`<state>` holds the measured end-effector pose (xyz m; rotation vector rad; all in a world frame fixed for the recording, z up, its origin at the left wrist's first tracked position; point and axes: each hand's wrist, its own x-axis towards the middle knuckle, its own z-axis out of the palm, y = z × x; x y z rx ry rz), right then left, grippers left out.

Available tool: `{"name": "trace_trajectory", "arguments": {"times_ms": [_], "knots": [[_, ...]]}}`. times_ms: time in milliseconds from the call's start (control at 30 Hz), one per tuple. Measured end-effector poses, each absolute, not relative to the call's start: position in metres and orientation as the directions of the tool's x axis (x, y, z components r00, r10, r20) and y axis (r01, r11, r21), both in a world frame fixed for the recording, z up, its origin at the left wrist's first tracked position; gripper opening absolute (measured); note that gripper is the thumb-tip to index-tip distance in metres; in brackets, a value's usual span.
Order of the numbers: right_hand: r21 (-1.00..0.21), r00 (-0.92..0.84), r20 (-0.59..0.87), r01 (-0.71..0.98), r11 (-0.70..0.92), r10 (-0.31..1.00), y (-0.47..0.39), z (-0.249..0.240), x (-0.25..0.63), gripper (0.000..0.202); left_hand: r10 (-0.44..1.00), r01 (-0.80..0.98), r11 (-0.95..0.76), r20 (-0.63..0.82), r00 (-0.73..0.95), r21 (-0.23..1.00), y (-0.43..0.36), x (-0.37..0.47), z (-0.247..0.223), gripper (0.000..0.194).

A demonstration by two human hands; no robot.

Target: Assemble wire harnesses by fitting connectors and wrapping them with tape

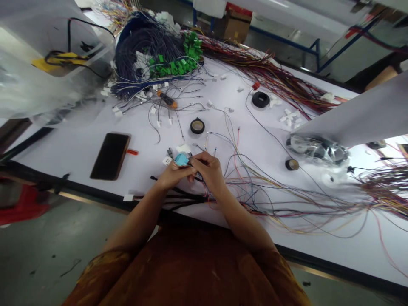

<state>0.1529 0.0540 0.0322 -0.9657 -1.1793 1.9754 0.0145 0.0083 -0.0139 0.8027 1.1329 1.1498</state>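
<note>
A light-blue wire connector [181,159] is held between my two hands near the front edge of the table. My left hand [173,175] is closed round its near side. The fingers of my right hand [208,169] pinch at the connector's right side, where dark wires run in; the exact wire in them is too small to make out. White connectors [167,161] lie just left of and behind the blue one. Loose thin wires [248,170] spread from my right hand across the table to the right.
A phone [110,156] lies at left, beside a plastic bin [105,55]. Behind are a coil of dark-blue wires [143,38] with green connectors [193,46], tape rolls [197,126] and a red wire bundle [270,68]. A white post-like surface [360,110] juts in at right.
</note>
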Motion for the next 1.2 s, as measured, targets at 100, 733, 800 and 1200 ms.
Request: {"name": "trace_trajectory", "arguments": {"times_ms": [100,733,800,1200], "knots": [[-0.916,-0.508,-0.266,-0.131,-0.379,0.819,0.051,0.030,0.152,0.016,0.963,-0.261,0.260,-0.268,0.003,0.930,0.007,0.016,-0.013,0.036],[-0.961,-0.748,-0.253,0.268,-0.069,0.613,0.126,0.067,0.124,0.008,0.967,-0.302,0.248,-0.253,0.025,0.920,0.008,0.015,-0.011,0.040],[-0.954,-0.729,-0.281,0.285,-0.097,0.624,0.126,0.066,0.126,0.009,0.966,-0.310,0.255,-0.256,0.040,0.916,0.009,0.015,-0.014,0.039],[-0.945,-0.706,-0.305,0.306,-0.114,0.639,0.123,0.061,0.126,0.025,0.964,-0.332,0.265,-0.249,0.092,0.905,0.010,0.012,-0.019,0.038]]}}
